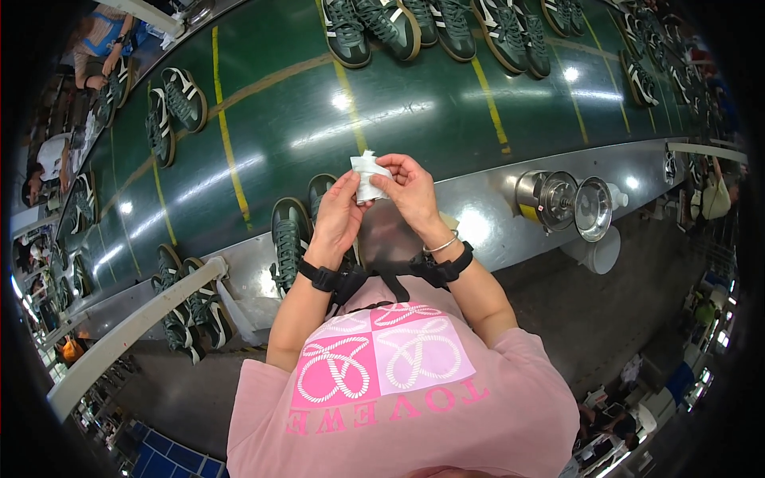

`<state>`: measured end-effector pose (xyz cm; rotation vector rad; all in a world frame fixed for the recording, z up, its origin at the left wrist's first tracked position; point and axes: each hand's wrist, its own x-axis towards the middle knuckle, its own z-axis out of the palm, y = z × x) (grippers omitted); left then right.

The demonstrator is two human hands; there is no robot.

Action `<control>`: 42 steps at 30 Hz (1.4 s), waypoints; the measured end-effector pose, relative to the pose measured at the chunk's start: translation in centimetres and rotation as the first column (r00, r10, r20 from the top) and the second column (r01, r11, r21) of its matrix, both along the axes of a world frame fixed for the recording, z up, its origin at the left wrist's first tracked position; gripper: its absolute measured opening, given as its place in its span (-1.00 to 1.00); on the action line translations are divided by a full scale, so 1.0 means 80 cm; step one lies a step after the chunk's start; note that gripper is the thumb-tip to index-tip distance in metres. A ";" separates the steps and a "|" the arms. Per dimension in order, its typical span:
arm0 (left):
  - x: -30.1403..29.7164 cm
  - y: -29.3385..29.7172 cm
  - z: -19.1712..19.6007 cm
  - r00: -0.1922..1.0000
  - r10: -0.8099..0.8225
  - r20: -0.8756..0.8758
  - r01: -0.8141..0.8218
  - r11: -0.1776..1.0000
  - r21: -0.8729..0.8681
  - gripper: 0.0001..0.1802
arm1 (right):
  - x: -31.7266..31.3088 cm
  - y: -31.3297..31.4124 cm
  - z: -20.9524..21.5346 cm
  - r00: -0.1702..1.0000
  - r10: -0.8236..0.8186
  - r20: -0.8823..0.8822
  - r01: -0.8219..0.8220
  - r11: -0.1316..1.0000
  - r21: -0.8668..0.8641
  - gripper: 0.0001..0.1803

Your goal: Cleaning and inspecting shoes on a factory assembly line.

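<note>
In front of my chest, my left hand and my right hand meet over a small bundle of white cloth. The cloth looks folded or wound into a short roll, with a loose end sticking up at its top. My left fingers grip its lower left side. My right thumb and fingers pinch its right side. Beside my left forearm, a dark green sneaker with a gum sole rests at the near edge; its mate is partly hidden behind my left hand.
A green conveyor belt with yellow lines carries several pairs of sneakers. On the metal ledge at right stands a steel pot beside a round metal lid. A pale rail crosses at left. Another person handles shoes at far left.
</note>
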<state>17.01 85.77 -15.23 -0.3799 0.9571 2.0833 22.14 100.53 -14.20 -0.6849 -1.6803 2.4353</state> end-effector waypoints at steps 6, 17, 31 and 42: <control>-0.002 0.002 0.016 0.993 -0.016 0.113 0.005 0.995 0.096 -0.68 | -0.001 0.006 -0.004 0.992 0.090 0.085 -0.077 0.987 -0.138 -0.50; 0.002 0.001 -0.008 0.994 -0.108 -0.005 0.106 0.981 -0.163 -0.69 | 0.006 0.000 -0.012 0.990 0.077 0.115 -0.066 0.993 -0.094 -0.56; 0.002 0.007 0.016 0.978 -0.166 -0.130 0.127 0.957 -0.260 -0.66 | -0.002 0.012 -0.023 0.993 0.073 0.091 -0.055 0.981 -0.189 -0.52; -0.004 -0.007 0.000 0.975 -0.131 0.182 0.143 0.988 -0.054 -0.80 | 0.025 0.045 0.018 0.848 0.509 -0.145 0.043 0.207 0.977 -0.51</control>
